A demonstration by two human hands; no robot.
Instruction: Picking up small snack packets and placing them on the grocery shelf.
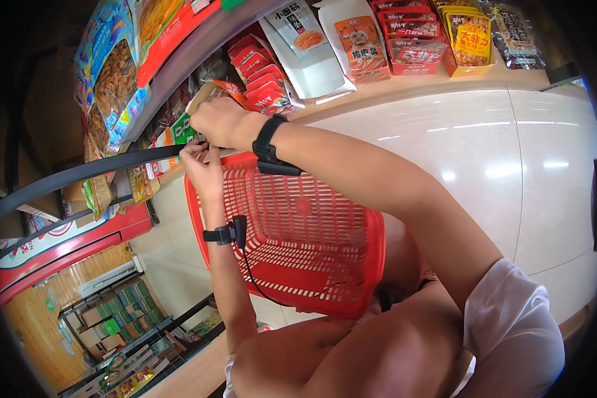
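Note:
My right hand is bent into a loose fist over the lower shelf, next to an open cardboard display box with an orange packet in it. Its fingertips point away from me, so what they touch is hidden. Just below it, my left hand reaches up with thumb and fingers close together, near a green packet. Whether it pinches anything is unclear. Beneath both hands a red plastic shopping basket leans tilted against my legs, its slotted inside bare.
Red snack packets, a white display box, an orange box and yellow packets line the low shelf. A dark curved shelf rail crosses at left. Large snack bags stand higher. Glossy tiles cover the floor.

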